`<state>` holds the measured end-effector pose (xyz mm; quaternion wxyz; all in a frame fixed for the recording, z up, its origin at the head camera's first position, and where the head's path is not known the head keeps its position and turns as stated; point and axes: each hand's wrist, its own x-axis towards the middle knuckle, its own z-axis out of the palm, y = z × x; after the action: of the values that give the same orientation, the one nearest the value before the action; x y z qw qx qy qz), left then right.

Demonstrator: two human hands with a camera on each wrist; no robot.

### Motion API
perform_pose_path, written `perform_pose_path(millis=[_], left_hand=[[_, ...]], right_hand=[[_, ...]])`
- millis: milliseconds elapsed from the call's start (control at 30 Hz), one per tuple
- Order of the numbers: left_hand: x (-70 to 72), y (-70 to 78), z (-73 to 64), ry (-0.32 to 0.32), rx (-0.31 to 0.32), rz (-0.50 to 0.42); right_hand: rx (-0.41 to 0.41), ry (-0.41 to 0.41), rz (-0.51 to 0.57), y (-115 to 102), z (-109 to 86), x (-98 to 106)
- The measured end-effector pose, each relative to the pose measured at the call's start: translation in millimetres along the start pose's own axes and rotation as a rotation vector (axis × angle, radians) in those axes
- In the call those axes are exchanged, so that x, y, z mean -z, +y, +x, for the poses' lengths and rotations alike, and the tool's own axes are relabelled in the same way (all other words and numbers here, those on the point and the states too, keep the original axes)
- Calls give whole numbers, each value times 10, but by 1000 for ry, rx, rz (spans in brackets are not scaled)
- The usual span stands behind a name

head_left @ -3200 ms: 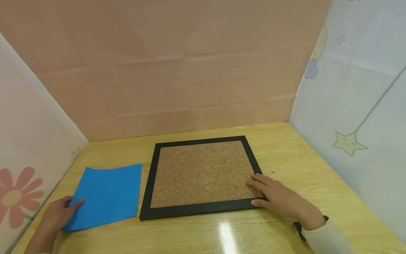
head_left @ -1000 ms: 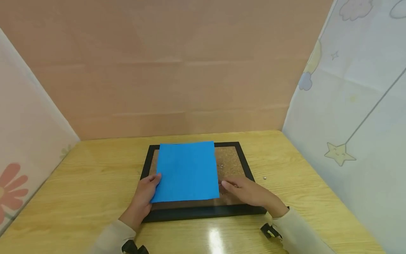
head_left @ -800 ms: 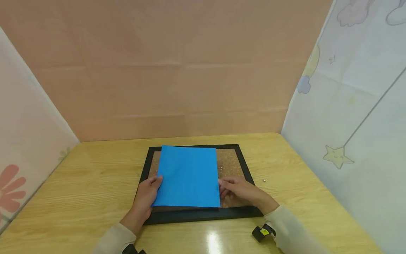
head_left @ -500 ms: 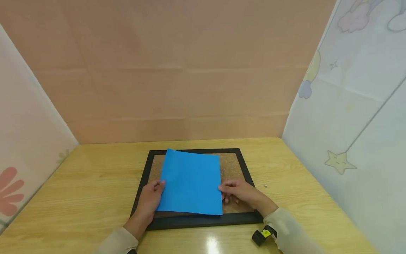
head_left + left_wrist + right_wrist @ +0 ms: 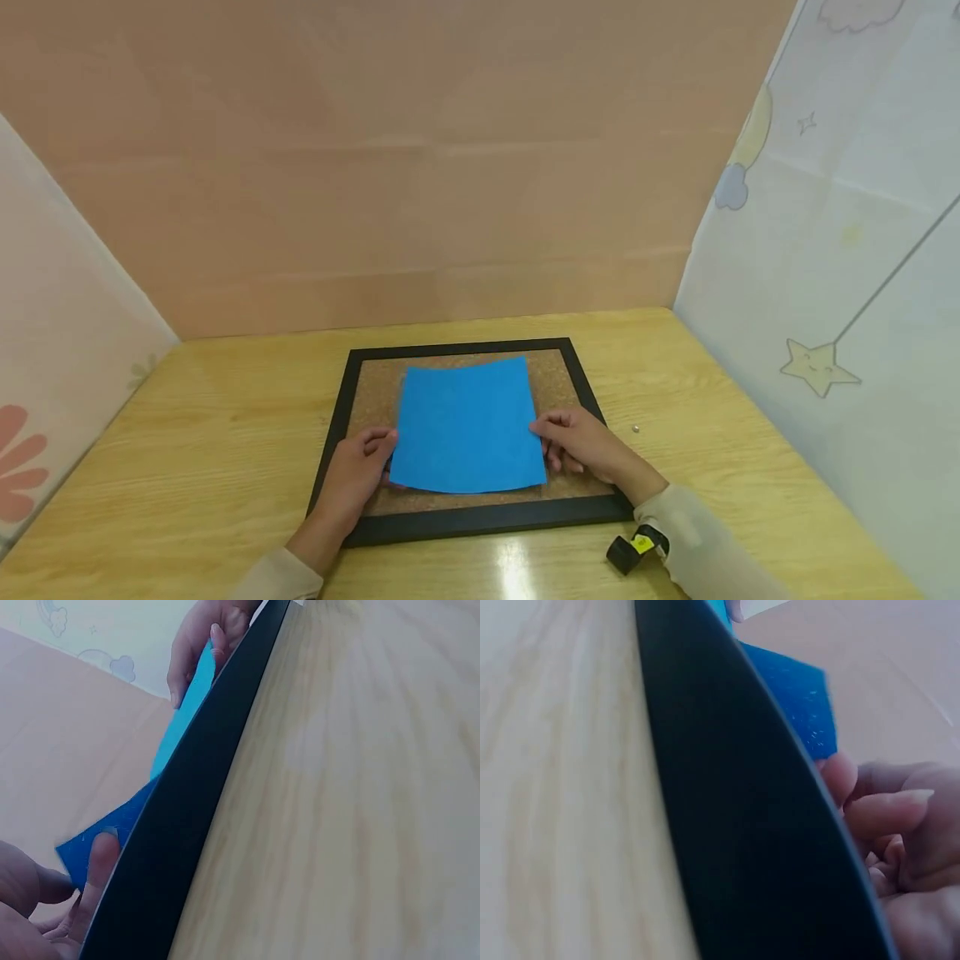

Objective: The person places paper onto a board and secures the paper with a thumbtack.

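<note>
A flat blue sheet (image 5: pixel 468 425), paper or felt, is held over the cork board (image 5: pixel 377 400), its edges bowing slightly. At its left edge, low down, my left hand (image 5: pixel 354 471) pinches it between thumb and fingers. Opposite, my right hand (image 5: pixel 583 446) pinches the right edge, remaining fingers curled below. In the left wrist view the sheet (image 5: pixel 184 712) shows behind the board's black frame (image 5: pixel 195 772), with the left hand (image 5: pixel 45 900) at lower left. The right wrist view has a sheet corner (image 5: pixel 802 697) by the right hand's fingers (image 5: pixel 840 780). The board's middle is hidden.
The framed board lies on a light wooden table (image 5: pixel 247 417). A tiny shiny object (image 5: pixel 636 428) sits right of the frame. A brown backdrop (image 5: pixel 435 208) stands behind, patterned side panels (image 5: pixel 847 267) at the sides. A black wrist camera (image 5: pixel 630 552) hangs by the right sleeve.
The sheet has gone from the table left of the board to above the cork. My right hand has left the board's right edge and taken the sheet's right edge; lately the sheet shifted slightly right.
</note>
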<state>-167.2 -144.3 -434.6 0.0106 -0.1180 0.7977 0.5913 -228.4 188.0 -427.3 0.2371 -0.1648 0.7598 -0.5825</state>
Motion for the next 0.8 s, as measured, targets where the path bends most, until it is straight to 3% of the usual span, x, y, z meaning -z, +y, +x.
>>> perform_pose_path(millis=[200, 533, 800], left_hand=[[-25, 16, -21, -20, -21, -96], [-38, 48, 11, -17, -34, -106], [-33, 16, -43, 2, 0, -121]], right_hand=[[-48, 69, -14, -41, 10, -19], [-49, 116, -2, -50, 10, -1], [-50, 145, -21, -64, -7, -47]])
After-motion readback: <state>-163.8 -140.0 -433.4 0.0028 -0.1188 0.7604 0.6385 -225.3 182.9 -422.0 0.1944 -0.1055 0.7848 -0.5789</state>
